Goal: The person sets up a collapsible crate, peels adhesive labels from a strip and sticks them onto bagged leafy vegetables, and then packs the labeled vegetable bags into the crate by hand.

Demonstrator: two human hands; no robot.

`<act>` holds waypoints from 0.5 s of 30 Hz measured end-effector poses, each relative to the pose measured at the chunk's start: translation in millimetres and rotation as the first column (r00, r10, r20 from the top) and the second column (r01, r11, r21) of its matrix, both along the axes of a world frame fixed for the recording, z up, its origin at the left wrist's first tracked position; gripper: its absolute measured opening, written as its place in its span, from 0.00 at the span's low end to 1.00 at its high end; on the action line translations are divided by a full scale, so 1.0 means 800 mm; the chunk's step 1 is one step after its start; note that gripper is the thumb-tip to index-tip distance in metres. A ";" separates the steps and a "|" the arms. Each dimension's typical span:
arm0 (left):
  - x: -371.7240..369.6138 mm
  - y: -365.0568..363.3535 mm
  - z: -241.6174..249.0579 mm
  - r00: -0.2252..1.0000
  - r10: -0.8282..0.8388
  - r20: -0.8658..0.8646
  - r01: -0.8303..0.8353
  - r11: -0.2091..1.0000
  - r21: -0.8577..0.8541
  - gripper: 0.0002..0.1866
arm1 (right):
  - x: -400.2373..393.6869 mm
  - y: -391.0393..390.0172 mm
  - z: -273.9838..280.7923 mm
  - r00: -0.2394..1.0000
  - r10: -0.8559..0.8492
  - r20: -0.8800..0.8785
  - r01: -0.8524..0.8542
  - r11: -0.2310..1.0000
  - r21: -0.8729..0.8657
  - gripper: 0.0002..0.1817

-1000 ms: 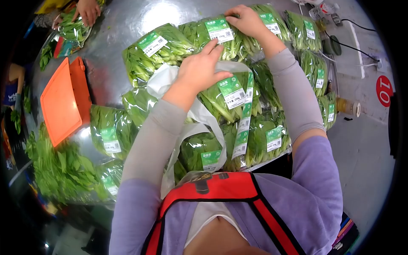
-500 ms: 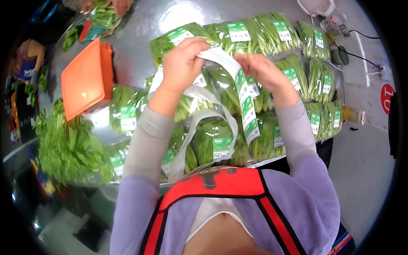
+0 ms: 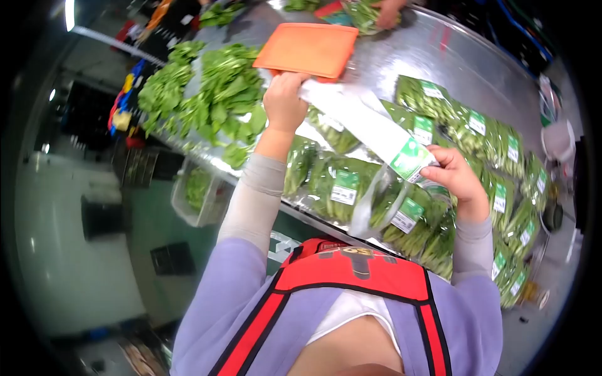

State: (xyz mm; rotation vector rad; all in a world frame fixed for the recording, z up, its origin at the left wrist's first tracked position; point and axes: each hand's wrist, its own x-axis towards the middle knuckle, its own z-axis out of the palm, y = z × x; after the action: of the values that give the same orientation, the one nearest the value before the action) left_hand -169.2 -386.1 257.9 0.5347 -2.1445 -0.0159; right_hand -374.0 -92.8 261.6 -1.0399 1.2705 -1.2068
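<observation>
My left hand (image 3: 285, 103) is closed on the white end of a label strip (image 3: 360, 119), just in front of an orange plastic box (image 3: 306, 50). The strip slants down to the right, stretched between my hands. At its other end, my right hand (image 3: 461, 175) pinches the part with a green and white printed label (image 3: 411, 160). A loose loop of pale backing paper (image 3: 364, 216) hangs below, over the bagged greens. Beneath the strip lie clear bags of leafy greens (image 3: 335, 203) with green and white labels.
Loose leafy greens (image 3: 226, 88) are heaped on the metal table (image 3: 401, 53) at left. More labelled bags (image 3: 483, 128) stand in rows at right. Another person's hand (image 3: 389, 12) handles greens at the far edge. A clear bin (image 3: 194, 194) sits below the table edge.
The view has swung left. My hands have moved apart, and the strip that hung curved from them is now drawn straight. My right hand now grips its labelled end.
</observation>
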 end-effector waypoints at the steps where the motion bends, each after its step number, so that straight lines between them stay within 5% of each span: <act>1: 0.031 -0.005 -0.002 0.996 0.080 0.044 -0.081 0.997 0.016 0.13 | 0.008 -0.008 -0.015 0.985 -0.006 -0.174 0.000 0.999 -0.033 0.10; 5: 0.133 -0.017 -0.038 0.955 0.253 0.154 -0.261 0.965 0.034 0.12 | 0.045 -0.015 -0.083 0.870 -0.116 -0.479 0.148 0.988 0.030 0.08; 8: 0.189 -0.022 -0.057 0.897 0.341 0.281 -0.369 0.928 0.054 0.11 | 0.065 -0.021 -0.097 0.846 -0.061 -0.530 0.123 0.989 0.084 0.07; 13: 0.268 -0.084 -0.081 0.890 0.388 0.241 -0.423 0.899 0.116 0.09 | 0.100 -0.075 -0.085 0.810 -0.075 -0.581 0.128 0.990 0.052 0.07; 15: 0.293 -0.115 -0.085 0.890 0.390 0.234 -0.450 0.831 0.327 0.10 | 0.124 -0.104 -0.071 0.800 -0.083 -0.594 0.121 0.992 0.024 0.07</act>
State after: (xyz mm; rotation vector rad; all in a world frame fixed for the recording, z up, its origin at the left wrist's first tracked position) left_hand 65.0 -478.2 190.3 1.2692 -2.1372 -0.1436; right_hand -275.0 -176.3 204.5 -1.3808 1.8561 -0.9339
